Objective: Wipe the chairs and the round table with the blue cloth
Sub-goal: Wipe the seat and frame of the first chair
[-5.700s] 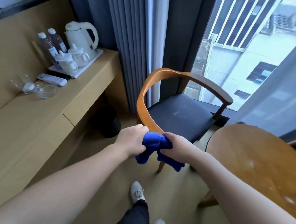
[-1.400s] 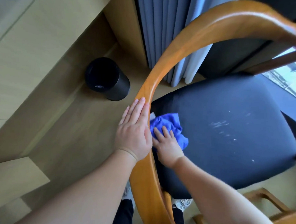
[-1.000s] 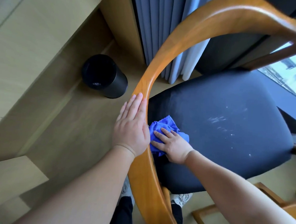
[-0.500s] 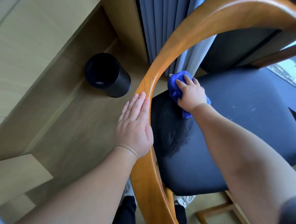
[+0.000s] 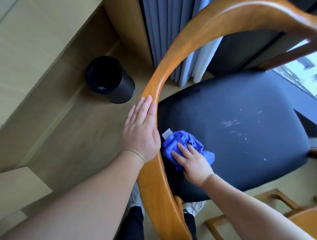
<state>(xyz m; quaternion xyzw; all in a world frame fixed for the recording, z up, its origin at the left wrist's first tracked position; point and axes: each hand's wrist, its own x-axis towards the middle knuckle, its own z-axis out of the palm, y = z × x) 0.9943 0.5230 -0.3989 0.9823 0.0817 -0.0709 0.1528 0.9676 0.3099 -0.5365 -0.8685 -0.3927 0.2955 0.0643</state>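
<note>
1. My right hand (image 5: 194,164) has pulled the blue cloth (image 5: 182,143) back toward me. A moment ago it was far away, at the back of the seat by the curtain (image 5: 178,38).
2. Now the cloth sits bunched up on the near side of the dark seat (image 5: 244,142), just beside the curved wooden rail (image 5: 176,53).
3. My right grip is not clenched. My fingers lie flat on top of the cloth and press it down.
4. My left hand (image 5: 141,131) has not moved. It rests flat on the rail, fingers straight, and I think it keeps the chair from sliding.
5. So I think one long wipe along this side of the seat is done.
6. The white marks (image 5: 231,123) on the right part of the seat are still there. I think the cloth should go there next.
7. The round tabletop (image 5: 310,217) peeks in at the corner and still has to be wiped.
</note>
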